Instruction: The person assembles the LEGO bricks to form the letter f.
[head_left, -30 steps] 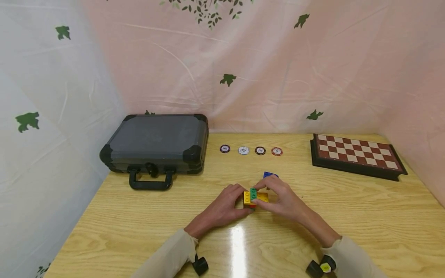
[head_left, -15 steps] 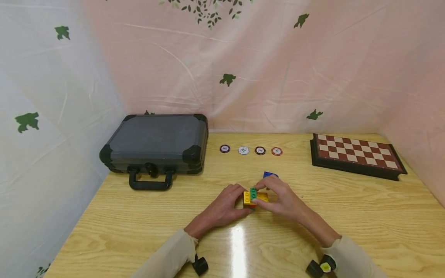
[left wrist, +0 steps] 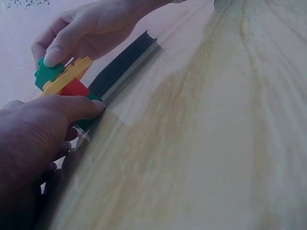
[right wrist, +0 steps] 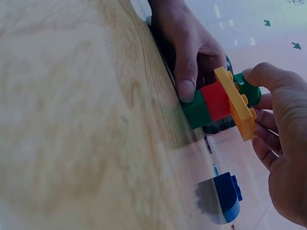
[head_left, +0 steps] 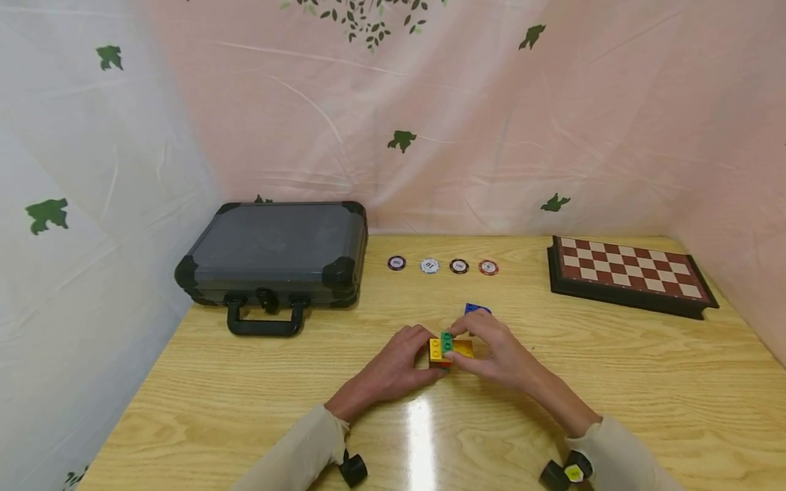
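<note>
Fingers [right wrist: 264, 74] on both sides are held in narrow pinches. Over the wooden table [head_left: 614, 382], sleeved forearms [head_left: 301, 440] are angled inward. Left hand [head_left: 396, 363] is laid low; right hand [head_left: 499, 349] is arched higher. Between them the brick stack [head_left: 437, 349] is stood upright on the tabletop. Its yellow plate [right wrist: 236, 104] is topped by an upper green brick [head_left: 447, 342], pinched by the right hand; the lower green brick [right wrist: 196, 112] is gripped by the left.

Smooth plastic bricks [right wrist: 216, 101], glossy wood-grained table [head_left: 393, 300], wrinkled cloth backdrop [head_left: 295, 136].
</note>
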`<state>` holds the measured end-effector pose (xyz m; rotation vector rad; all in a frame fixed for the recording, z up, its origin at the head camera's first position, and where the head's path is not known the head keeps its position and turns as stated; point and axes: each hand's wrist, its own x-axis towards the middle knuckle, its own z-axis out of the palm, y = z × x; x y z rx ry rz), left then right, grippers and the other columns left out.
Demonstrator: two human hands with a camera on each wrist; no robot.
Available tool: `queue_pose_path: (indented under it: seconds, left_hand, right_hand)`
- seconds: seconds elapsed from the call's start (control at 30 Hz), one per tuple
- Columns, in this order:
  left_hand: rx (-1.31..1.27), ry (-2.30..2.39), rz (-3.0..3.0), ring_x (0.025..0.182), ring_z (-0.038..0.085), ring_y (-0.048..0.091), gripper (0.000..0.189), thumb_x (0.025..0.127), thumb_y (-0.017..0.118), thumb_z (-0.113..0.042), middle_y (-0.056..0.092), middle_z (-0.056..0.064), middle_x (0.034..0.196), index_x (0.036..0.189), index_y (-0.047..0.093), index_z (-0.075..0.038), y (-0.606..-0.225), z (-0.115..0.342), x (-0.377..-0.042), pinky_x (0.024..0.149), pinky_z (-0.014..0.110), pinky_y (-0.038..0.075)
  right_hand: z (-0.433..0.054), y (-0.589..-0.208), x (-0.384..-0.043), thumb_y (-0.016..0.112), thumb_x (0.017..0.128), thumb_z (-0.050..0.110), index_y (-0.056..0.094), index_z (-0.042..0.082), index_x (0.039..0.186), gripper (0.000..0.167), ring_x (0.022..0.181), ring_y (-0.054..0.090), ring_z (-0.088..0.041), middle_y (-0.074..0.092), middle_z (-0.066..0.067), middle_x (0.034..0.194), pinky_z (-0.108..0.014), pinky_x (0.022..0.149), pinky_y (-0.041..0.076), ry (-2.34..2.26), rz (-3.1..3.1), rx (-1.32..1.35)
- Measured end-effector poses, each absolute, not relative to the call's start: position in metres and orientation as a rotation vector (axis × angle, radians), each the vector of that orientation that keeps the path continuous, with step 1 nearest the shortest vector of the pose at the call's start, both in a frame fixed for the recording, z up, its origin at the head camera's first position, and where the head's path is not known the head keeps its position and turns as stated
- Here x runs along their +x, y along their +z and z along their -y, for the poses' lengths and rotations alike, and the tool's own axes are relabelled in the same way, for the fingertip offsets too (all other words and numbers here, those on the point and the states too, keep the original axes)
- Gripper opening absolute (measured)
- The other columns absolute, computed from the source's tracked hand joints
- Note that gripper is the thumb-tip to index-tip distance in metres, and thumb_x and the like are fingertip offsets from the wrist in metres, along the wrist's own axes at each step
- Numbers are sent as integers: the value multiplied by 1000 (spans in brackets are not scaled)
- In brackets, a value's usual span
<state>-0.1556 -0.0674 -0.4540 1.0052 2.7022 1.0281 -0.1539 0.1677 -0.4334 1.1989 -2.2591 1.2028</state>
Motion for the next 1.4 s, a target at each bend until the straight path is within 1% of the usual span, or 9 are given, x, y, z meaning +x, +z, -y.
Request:
queue_pose_path:
  seconds: [0.3, 0.57, 0.77, 1.1, 1.4]
  left_hand:
    - [998, 1025, -2701, 104, 12, 51, 33, 94, 79, -29, 60, -6, 115, 120, 65, -17, -452, 67, -155, 93, 33, 45]
    - [1008, 1032, -2698, 103, 11, 50, 32, 93, 79, -30, 60, -7, 114, 119, 65, -17, -454, 67, -156, 91, 32, 44]
    - [997, 1039, -2695, 103, 11, 51, 32, 93, 79, -31, 60, -8, 114, 119, 65, -18, -454, 67, -156, 93, 32, 45]
    - [1010, 1034, -2705, 103, 11, 51, 31, 93, 79, -31, 60, -8, 113, 118, 65, -18, -455, 67, -156, 92, 32, 45]
    - [1014, 1029, -2716, 103, 11, 52, 33, 93, 80, -32, 60, -7, 112, 118, 65, -17, -454, 66, -155, 92, 32, 45]
  right_hand:
    - [-167, -432, -154, 84, 82, 3, 68, 13, 108, 33, 99, 57, -18, 68, 3, 105, -33, 82, 50, 1168, 2268, 1203]
    - [-168, -432, -153, 84, 82, 4, 68, 13, 107, 31, 100, 57, -18, 67, 3, 105, -34, 84, 52, 1134, 2262, 1199]
    - [-167, -433, -153, 84, 85, 8, 68, 13, 109, 28, 101, 57, -19, 67, 2, 106, -33, 85, 51, 1127, 2245, 1211]
    - [-168, -434, -152, 85, 83, 8, 68, 14, 108, 31, 102, 57, -17, 67, 4, 107, -35, 85, 52, 1096, 2300, 1180]
    - [-168, -432, -151, 85, 84, 12, 68, 14, 109, 30, 103, 56, -16, 66, 4, 108, -37, 84, 52, 1058, 2331, 1176]
